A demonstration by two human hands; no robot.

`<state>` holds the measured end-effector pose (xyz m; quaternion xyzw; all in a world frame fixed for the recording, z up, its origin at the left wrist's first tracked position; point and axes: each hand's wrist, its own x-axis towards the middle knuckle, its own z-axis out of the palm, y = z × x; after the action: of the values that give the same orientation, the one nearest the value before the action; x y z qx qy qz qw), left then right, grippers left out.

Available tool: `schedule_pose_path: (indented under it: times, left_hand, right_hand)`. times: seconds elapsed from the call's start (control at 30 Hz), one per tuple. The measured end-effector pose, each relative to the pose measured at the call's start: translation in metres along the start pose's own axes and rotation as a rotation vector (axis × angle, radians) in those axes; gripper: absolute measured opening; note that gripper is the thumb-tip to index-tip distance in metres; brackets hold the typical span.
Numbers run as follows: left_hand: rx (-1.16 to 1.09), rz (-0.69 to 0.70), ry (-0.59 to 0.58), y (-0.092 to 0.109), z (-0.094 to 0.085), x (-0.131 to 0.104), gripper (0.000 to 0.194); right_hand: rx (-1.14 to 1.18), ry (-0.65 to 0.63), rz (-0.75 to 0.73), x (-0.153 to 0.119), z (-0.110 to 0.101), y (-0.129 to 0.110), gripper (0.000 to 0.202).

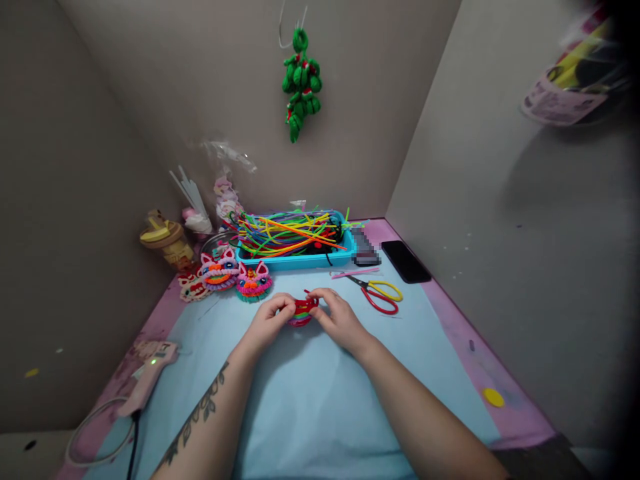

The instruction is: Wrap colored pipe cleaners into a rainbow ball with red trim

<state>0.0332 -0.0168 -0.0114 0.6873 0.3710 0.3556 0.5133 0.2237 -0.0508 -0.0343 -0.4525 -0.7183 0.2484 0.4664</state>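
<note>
Between my two hands, just above the blue cloth, is a small pipe-cleaner figure (301, 315), mostly red with rainbow stripes low on its front. My left hand (273, 319) pinches its left side with thumb and fingertips. On the other side, my right hand (339, 319) grips its upper right edge, the fingers partly covering it. Beyond my left hand sit finished-looking animal-head figures in pipe cleaner: a pink and teal one (254, 281), a lilac one (219, 270) and a cream one (194, 287). Scissors (383, 297) with red and yellow handles lie beyond my right hand.
A blue tray (300, 261) of colourful pipe cleaners stands at the back, with a black phone (406, 261) to its right. A pink glue gun (150, 379) with a cable lies at left. Behind it stands a lidded cup (173, 247). A green ornament (301, 83) hangs on the wall.
</note>
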Motion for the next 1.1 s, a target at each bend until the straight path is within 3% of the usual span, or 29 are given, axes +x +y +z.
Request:
schedule_pose_path:
  times: [0.2, 0.77, 0.97, 1.1]
  left_hand:
    - [-0.017, -0.042, 0.035, -0.0022, 0.0, 0.0002, 0.044]
    - [0.008, -0.098, -0.124, 0.0, 0.0009, -0.0061, 0.033]
    - [0.061, -0.041, -0.109, 0.0007, 0.0011, -0.0069, 0.029]
    - [0.02, -0.038, -0.094, -0.0004, -0.0008, -0.0052, 0.032]
  right_hand:
    - [-0.054, 0.1, -0.086, 0.0023, -0.0037, -0.0033, 0.01]
    - [-0.078, 0.031, -0.066, 0.0055, -0.0097, -0.0025, 0.012]
    - [-0.116, 0.003, -0.043, 0.0064, -0.0087, -0.0036, 0.013]
    - [0.014, 0.019, 0.021, 0.006, -0.0081, -0.0036, 0.008]
